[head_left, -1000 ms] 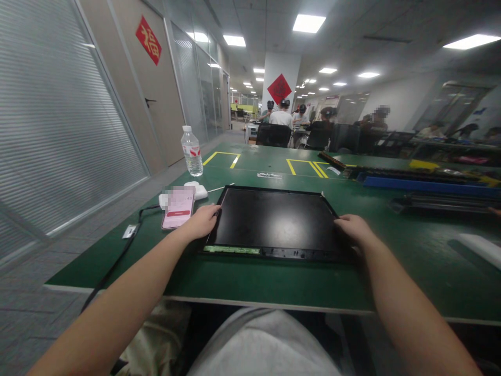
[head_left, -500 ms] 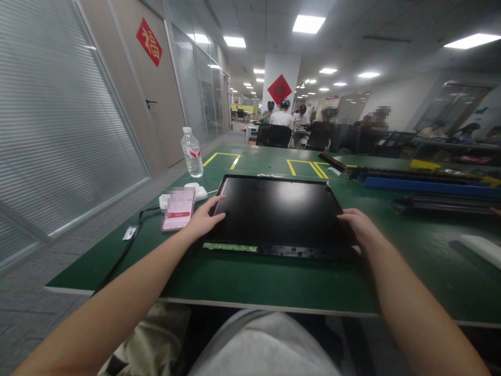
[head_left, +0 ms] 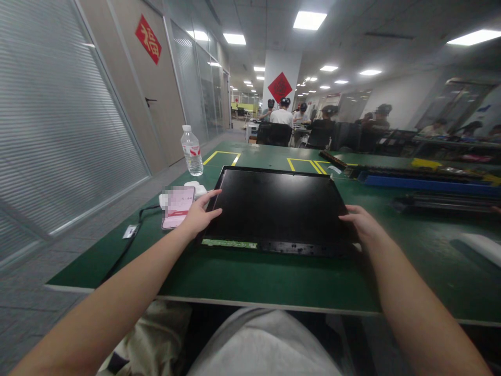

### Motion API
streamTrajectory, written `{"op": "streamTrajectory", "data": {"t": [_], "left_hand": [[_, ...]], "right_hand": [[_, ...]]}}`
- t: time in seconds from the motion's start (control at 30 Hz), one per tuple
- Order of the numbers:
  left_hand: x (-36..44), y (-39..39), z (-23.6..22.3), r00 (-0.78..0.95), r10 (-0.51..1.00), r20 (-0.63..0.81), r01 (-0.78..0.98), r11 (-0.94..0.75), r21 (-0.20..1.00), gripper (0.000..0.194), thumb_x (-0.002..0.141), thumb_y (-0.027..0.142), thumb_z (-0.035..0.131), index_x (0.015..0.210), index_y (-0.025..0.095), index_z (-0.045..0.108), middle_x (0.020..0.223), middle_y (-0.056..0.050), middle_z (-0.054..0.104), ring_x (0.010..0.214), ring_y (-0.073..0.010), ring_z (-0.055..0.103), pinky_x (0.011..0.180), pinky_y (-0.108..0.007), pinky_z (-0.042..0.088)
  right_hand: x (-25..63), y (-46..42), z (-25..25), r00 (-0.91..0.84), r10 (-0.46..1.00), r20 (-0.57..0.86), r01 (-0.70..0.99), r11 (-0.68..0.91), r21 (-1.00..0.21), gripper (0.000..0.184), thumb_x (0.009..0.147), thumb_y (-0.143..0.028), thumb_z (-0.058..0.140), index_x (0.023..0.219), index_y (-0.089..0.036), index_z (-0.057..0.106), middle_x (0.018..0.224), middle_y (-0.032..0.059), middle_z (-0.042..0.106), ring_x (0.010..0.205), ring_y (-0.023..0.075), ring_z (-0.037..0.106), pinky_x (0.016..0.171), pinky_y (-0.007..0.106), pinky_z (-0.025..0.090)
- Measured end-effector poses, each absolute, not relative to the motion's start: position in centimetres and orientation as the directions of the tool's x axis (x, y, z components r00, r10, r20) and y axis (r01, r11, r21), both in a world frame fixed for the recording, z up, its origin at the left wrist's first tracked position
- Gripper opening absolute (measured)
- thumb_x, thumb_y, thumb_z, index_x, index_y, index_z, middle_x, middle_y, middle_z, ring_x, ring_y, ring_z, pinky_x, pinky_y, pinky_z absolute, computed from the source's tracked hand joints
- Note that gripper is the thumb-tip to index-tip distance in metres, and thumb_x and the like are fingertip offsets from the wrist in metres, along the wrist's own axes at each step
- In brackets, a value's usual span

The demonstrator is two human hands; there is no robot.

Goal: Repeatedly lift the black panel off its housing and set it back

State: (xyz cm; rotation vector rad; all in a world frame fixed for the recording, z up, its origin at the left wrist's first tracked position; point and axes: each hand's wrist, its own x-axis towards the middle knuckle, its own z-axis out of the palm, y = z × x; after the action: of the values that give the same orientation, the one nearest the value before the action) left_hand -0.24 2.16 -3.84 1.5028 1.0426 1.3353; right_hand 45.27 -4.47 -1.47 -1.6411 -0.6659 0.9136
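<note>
Between my hands is a black display panel [head_left: 279,206], its glossy screen facing up and its far edge tilted up off the table. Along its near edge runs a green circuit board strip [head_left: 229,244], at the left half. My left hand [head_left: 201,213] grips the panel's left side, thumb and index finger over the front rim and the other fingers hidden. On the opposite side, my right hand [head_left: 362,224] is closed on the right edge, its fingertips partly hidden behind the frame.
Left of the panel, a phone [head_left: 179,208] lies by a white charger and cable. Beyond stands a water bottle [head_left: 191,151]. Blue and black long parts [head_left: 422,181] lie at the right, with a white block [head_left: 483,249] nearer. Several people sit in the background.
The panel's far edge has risen, so the panel tilts more toward me. Both hands keep hold of its sides and have shifted slightly.
</note>
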Motion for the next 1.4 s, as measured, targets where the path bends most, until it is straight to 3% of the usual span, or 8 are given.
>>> {"op": "streamTrajectory", "data": {"t": [0.2,0.83,1.4], "left_hand": [[-0.1,2.0,-3.6,0.077,0.967,0.241,0.003,-0.242,0.97,0.074,0.062,0.024,0.082,0.133,0.021,0.059,0.132,-0.009,0.066,0.116,-0.0311,0.064,0.106,-0.052,0.045],[-0.5,2.6,-4.4,0.049,0.951,0.304,0.064,-0.307,0.95,0.063,0.059,0.025,0.083,0.12,0.022,0.07,0.133,-0.009,0.065,0.128,-0.0328,0.055,0.115,-0.054,0.034],[-0.1,1.9,-3.5,0.053,0.971,0.231,0.047,-0.234,0.971,0.061,0.059,0.024,0.082,0.119,0.022,0.07,0.14,-0.008,0.06,0.13,-0.0336,0.054,0.113,-0.052,0.038]], "right_hand": [[44.9,-4.8,-1.1,0.561,0.789,-0.25,-0.058,-0.264,-0.963,0.049,0.062,-0.002,0.066,0.104,-0.026,0.06,0.069,-0.0003,0.066,0.058,0.0202,0.062,0.055,0.035,0.052],[47.0,-3.3,-2.9,0.482,0.834,-0.267,-0.105,-0.248,-0.963,0.058,0.057,0.0,0.064,0.11,-0.023,0.063,0.073,0.0022,0.07,0.061,0.0242,0.066,0.057,0.039,0.054],[46.6,-3.6,-2.4,0.529,0.8,-0.282,-0.082,-0.283,-0.956,0.062,0.057,-0.001,0.065,0.114,-0.024,0.065,0.071,0.0029,0.069,0.059,0.0242,0.064,0.055,0.039,0.052]]}}
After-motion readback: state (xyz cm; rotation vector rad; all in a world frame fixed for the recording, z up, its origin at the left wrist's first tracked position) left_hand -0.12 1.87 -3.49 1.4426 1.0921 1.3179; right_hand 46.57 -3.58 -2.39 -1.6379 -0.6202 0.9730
